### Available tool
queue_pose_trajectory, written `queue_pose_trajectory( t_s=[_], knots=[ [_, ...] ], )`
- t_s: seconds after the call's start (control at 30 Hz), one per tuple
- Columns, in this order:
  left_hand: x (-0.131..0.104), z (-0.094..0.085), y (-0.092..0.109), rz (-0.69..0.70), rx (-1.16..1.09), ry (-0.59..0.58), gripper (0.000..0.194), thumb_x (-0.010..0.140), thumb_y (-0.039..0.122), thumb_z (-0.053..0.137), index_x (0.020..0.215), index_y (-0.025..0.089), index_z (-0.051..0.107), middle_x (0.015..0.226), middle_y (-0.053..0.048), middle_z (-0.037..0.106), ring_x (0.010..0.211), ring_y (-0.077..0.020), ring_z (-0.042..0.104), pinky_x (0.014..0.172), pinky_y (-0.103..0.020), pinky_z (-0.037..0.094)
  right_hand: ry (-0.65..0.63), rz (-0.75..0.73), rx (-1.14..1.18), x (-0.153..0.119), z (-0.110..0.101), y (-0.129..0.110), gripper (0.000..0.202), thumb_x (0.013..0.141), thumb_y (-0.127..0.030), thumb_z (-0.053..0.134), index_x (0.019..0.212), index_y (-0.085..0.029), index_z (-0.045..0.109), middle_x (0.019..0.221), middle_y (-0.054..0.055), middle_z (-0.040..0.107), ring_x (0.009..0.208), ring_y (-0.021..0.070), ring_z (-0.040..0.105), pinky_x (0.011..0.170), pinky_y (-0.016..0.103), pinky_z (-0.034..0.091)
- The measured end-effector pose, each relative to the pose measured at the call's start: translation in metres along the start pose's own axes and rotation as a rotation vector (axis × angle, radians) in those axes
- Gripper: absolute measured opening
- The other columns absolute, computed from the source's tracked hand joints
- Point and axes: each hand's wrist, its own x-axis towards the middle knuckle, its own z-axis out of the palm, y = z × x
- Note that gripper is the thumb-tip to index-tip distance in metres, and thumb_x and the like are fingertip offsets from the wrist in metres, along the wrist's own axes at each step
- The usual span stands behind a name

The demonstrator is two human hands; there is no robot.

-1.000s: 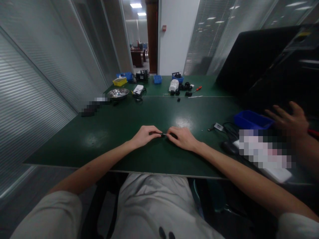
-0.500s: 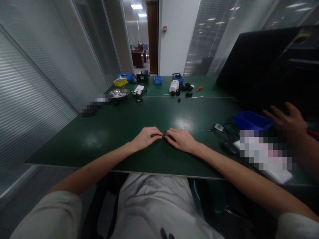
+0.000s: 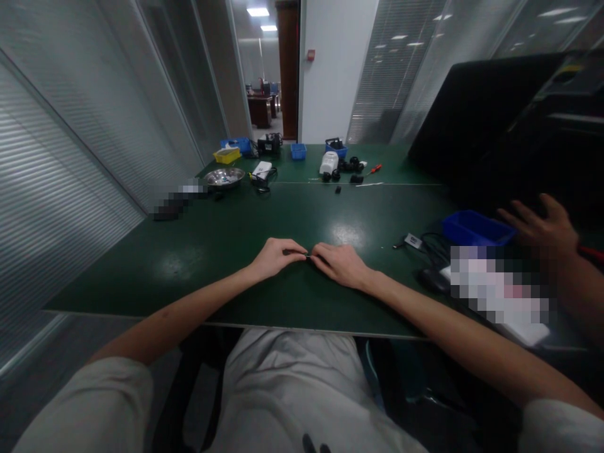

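Note:
My left hand (image 3: 278, 258) is closed in a pinch, and my right hand (image 3: 340, 264) is pinched just beside it, low over the green table (image 3: 226, 233). Between the fingertips shows a small dark piece (image 3: 308, 257) with a thin light part; it is too small to name. Both hands seem to hold it, and the fingers hide most of it. Where one piece ends and another begins, I cannot tell.
A blue bin (image 3: 477, 228), a cable with a grey plug (image 3: 413, 241) and a black mouse (image 3: 433, 280) lie right. Another person's hand (image 3: 550, 229) is beside the bin. Farther back stand a metal bowl (image 3: 225, 178), a white device (image 3: 329, 163) and a red screwdriver (image 3: 375, 168).
The dark piece between my fingertips shows a little less than before. Otherwise my hands have barely moved, and the view has shifted very slightly.

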Motion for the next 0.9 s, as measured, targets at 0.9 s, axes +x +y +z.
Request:
queue_pose_trajectory(
  t_s=[0.9],
  knots=[
    [0.002,0.0056,-0.0014,-0.002,0.026,-0.026,0.019,0.094,0.031,0.073,0.103,0.017,0.082,0.1,-0.008,0.077,0.089,-0.0193,0.07,0.081,-0.028,0.052,-0.059,0.011,-0.119,0.0035,-0.0019,-0.0057,0.033,0.112,-0.038,0.034,0.113,-0.019,0.06,0.104,0.009,0.071,0.07,0.0168,0.061,0.059,0.031,0.024]
  ],
)
